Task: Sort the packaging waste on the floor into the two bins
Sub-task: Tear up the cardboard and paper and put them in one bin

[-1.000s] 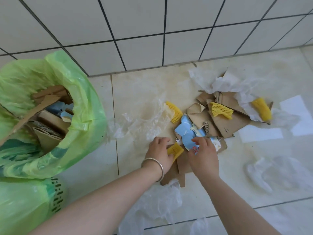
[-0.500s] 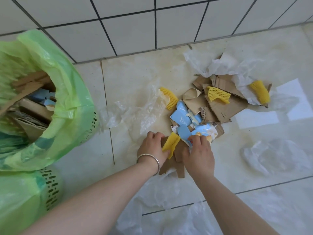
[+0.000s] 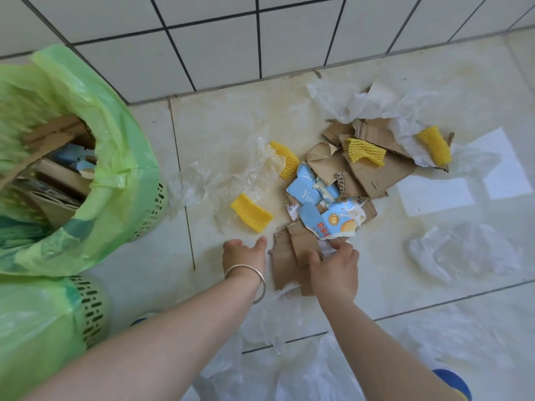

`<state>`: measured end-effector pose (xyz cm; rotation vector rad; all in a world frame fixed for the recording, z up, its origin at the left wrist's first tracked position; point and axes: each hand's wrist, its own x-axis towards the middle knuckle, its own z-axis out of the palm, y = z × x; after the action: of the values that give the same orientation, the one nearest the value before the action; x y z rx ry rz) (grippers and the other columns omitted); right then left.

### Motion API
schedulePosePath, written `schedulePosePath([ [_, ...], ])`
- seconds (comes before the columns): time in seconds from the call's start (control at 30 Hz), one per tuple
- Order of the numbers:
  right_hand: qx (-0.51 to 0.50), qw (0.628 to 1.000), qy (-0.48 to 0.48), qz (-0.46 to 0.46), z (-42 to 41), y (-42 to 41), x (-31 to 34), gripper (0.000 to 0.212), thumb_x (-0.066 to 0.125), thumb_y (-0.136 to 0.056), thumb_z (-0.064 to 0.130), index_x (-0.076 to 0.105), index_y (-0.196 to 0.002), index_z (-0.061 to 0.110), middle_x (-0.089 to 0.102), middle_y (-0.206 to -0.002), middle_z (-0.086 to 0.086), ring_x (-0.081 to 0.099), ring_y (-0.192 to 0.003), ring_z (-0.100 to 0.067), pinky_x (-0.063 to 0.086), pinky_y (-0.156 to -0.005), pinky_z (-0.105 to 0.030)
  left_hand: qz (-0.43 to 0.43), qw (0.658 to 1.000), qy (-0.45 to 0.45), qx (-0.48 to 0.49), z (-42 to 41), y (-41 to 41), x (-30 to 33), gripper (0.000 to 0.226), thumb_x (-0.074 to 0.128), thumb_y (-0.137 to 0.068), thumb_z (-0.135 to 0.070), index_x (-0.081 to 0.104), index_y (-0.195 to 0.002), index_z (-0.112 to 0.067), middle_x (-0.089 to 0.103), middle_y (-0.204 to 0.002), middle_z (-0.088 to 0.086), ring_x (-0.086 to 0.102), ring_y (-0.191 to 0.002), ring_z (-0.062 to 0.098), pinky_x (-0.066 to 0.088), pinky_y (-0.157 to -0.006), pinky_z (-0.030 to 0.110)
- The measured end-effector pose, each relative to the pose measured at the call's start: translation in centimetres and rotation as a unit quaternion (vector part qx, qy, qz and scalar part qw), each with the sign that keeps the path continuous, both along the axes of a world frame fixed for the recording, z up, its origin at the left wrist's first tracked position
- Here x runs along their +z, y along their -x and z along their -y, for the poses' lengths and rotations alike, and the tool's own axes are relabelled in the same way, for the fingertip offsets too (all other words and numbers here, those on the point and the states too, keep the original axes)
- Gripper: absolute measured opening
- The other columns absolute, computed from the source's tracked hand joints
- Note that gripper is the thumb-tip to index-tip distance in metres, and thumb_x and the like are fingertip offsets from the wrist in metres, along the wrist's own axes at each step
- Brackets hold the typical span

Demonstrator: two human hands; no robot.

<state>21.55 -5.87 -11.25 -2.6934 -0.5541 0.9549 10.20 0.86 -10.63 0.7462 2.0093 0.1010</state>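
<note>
Brown torn corrugated cardboard pieces (image 3: 292, 256) lie on the pale tiled floor (image 3: 434, 256), and the right hand (image 3: 335, 267) pinches their edge together with a crumpled white scrap. Just beside it, the left hand (image 3: 244, 251) hovers with fingers relaxed, holding nothing. A yellow foam net sleeve (image 3: 251, 213) lies just beyond it. Two green-lined plastic bins (image 3: 95, 198) stand at left; the farther one holds cardboard.
</note>
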Motion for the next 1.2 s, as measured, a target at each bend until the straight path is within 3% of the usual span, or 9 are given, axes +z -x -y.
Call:
schedulePosePath([
  [0.17,-0.052,0.995,0.007,-0.086,-0.5,0.9,-0.1,0.05,0.061,-0.083,0.038,0.047,-0.124,0.012,0.06,-0.119,-0.007,0.055,-0.114,-0.029,0.045,-0.094,-0.041,0.041,0.997,0.052,-0.047,1.3,-2.3,0.1,0.053,0.063,-0.083,-0.033,0.047,-0.127,-0.008,0.052,-0.134,0.015,0.051,-0.122,0.031,0.04,-0.099,0.034],
  [0.37,-0.044,0.988,-0.023,-0.149,0.2,1.2,0.6,0.038,0.055,-0.088,0.038,0.055,-0.117,0.013,0.061,-0.101,-0.002,0.055,-0.097,-0.021,0.041,-0.076,-0.029,0.099,0.994,0.02,-0.03,1.3,-1.7,0.3,0.033,0.066,-0.075,-0.031,0.067,-0.105,-0.016,0.071,-0.105,0.006,0.066,-0.098,0.03,0.051,-0.093,0.04],
  [0.53,-0.008,0.985,-0.081,-0.156,1.0,2.1,1.5,0.026,0.045,-0.096,0.029,0.057,-0.11,0.011,0.052,-0.095,0.001,0.053,-0.098,-0.022,0.036,-0.077,-0.027,0.139,0.99,-0.013,0.016,2.3,-0.6,0.7,0.047,0.066,-0.079,-0.034,0.059,-0.122,-0.016,0.066,-0.115,0.005,0.063,-0.104,0.028,0.049,-0.097,0.043],
  [0.67,0.014,0.986,-0.126,-0.104,1.6,3.0,1.8,0.023,0.04,-0.097,0.024,0.055,-0.104,0.008,0.052,-0.107,-0.007,0.05,-0.104,-0.025,0.037,-0.081,-0.032,0.16,0.986,-0.043,0.015,3.0,0.0,0.6,0.052,0.063,-0.084,-0.036,0.052,-0.13,-0.013,0.062,-0.12,0.005,0.06,-0.107,0.028,0.048,-0.097,0.04],
  [0.77,0.031,0.984,-0.136,-0.108,1.9,3.3,2.1,0.019,0.037,-0.098,0.02,0.052,-0.094,0.008,0.051,-0.107,-0.011,0.048,-0.098,-0.026,0.03,-0.074,-0.028,0.157,0.985,-0.074,0.009,3.3,0.7,0.8,0.029,0.057,-0.089,-0.031,0.059,-0.113,-0.014,0.063,-0.103,0.004,0.058,-0.091,0.024,0.047,-0.084,0.031],
  [0.83,0.072,0.982,-0.132,-0.111,1.8,3.4,2.2,0.019,0.035,-0.099,0.018,0.048,-0.086,0.011,0.051,-0.102,-0.013,0.043,-0.09,-0.024,0.025,-0.07,-0.026,0.155,0.983,-0.098,0.011,3.0,0.8,0.8,0.015,0.054,-0.091,-0.03,0.059,-0.087,-0.016,0.063,-0.089,0.008,0.055,-0.083,0.024,0.044,-0.076,0.031],
  [0.9,0.116,0.98,-0.117,-0.109,1.8,3.6,2.0,0.024,0.034,-0.099,0.019,0.052,-0.09,0.007,0.051,-0.102,-0.013,0.045,-0.092,-0.025,0.027,-0.07,-0.027,0.165,0.981,-0.101,0.02,2.7,0.8,1.0,0.029,0.051,-0.091,-0.041,0.056,-0.073,-0.018,0.063,-0.083,0.008,0.056,-0.079,0.025,0.045,-0.074,0.032],
  [1.0,0.133,0.981,-0.106,-0.09,1.8,3.7,1.7,0.029,0.032,-0.1,0.022,0.053,-0.1,0.001,0.051,-0.107,-0.013,0.048,-0.1,-0.028,0.029,-0.071,-0.028,0.204,0.975,-0.082,0.03,2.6,0.2,1.5,0.05,0.047,-0.075,-0.068,0.061,-0.08,-0.02,0.071,-0.092,0.005,0.066,-0.088,0.025,0.052,-0.087,0.04],
  [1.2,0.162,0.98,-0.103,-0.06,1.5,2.7,1.2,0.025,0.054,-0.09,0.036,0.061,-0.09,0.011,0.054,-0.098,-0.004,0.052,-0.1,-0.023,0.035,-0.071,-0.028,0.207,0.973,-0.105,-0.02,2.6,0.2,0.6,0.01,0.064,-0.085,-0.021,0.061,-0.076,-0.021,0.068,-0.086,0.006,0.065,-0.083,0.024,0.053,-0.089,0.045],
])
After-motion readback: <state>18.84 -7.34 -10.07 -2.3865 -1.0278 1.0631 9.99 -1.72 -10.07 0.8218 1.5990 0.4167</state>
